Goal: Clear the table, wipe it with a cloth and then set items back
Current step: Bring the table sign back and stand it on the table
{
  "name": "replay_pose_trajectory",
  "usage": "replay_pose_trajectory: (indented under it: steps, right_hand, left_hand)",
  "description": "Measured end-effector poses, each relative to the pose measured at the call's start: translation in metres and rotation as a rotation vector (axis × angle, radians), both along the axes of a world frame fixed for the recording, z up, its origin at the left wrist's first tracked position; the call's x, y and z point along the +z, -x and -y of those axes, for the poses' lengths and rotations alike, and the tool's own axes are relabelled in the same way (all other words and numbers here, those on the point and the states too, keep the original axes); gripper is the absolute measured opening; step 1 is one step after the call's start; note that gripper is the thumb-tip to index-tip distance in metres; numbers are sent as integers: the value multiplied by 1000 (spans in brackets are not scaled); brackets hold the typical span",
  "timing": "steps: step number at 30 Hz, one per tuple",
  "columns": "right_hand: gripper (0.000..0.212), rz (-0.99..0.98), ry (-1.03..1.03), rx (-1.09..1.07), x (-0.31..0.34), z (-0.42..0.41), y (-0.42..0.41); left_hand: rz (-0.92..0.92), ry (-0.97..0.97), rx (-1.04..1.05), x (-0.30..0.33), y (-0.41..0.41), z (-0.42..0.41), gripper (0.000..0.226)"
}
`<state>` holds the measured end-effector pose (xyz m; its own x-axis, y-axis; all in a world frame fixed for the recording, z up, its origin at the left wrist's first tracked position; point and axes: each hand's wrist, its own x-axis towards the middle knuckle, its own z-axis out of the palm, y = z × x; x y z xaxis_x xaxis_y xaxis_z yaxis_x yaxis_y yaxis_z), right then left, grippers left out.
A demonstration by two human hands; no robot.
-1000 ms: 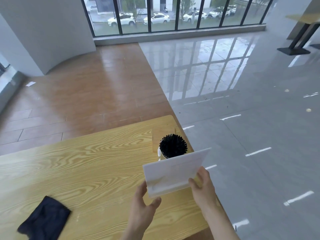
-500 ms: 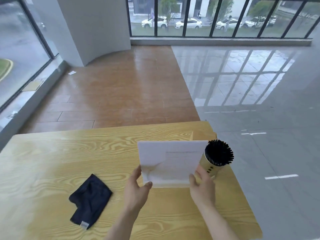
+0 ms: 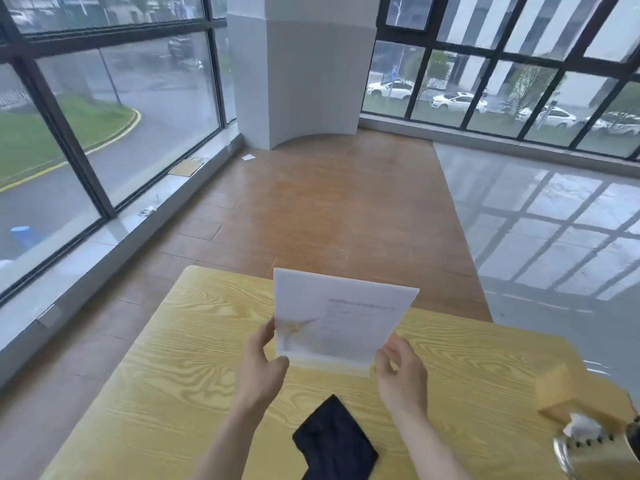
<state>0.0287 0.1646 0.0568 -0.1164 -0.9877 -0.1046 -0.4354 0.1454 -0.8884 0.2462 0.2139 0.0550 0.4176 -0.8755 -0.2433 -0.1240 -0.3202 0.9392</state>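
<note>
Both my hands pinch a white paper sheet [image 3: 341, 318] above the wooden table [image 3: 194, 368]: left hand [image 3: 261, 367] at its left edge, right hand [image 3: 401, 370] at its lower right corner; dark cloth [image 3: 334, 441] lies below, between my forearms.

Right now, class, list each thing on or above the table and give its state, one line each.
Paper sheet: held up above the table, both hands gripping its lower corners.
Left hand: pinching the sheet.
Right hand: pinching the sheet.
Dark cloth: lying crumpled, untouched.
Wooden tissue box: tissue sticking out.
</note>
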Motion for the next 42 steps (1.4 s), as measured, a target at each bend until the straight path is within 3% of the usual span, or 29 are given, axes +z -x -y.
replay_pose_trajectory:
  steps: [10, 13, 20, 26, 29, 33, 36, 42]
  right_hand:
    - [32, 53, -128, 138, -19, 57, -192]
    - [20, 41, -175, 189, -25, 80, -228]
    - [24, 34, -232, 275, -39, 126, -288]
    - [23, 77, -276, 271, -51, 139, -311]
    - [33, 72, -319, 296, -53, 140, -314]
    - [61, 52, -353, 324, -55, 142, -315]
    - [55, 6, -344, 337, -48, 140, -311]
    - [70, -67, -343, 292, -46, 128, -276]
  left_hand:
    - [-61, -17, 193, -21, -179, 48, 83]
    - [-68, -28, 216, -31, -212, 68, 82]
    - [-60, -36, 257, -50, -271, 110, 85]
    - [-73, -66, 245, -64, -296, 131, 88]
    - [-76, -97, 248, -70, -299, 134, 91]
    - [-62, -113, 231, -73, -298, 133, 99]
    - [-35, -126, 245, -70, -291, 132, 102]
    - [86, -245, 335, -70, -260, 115, 83]
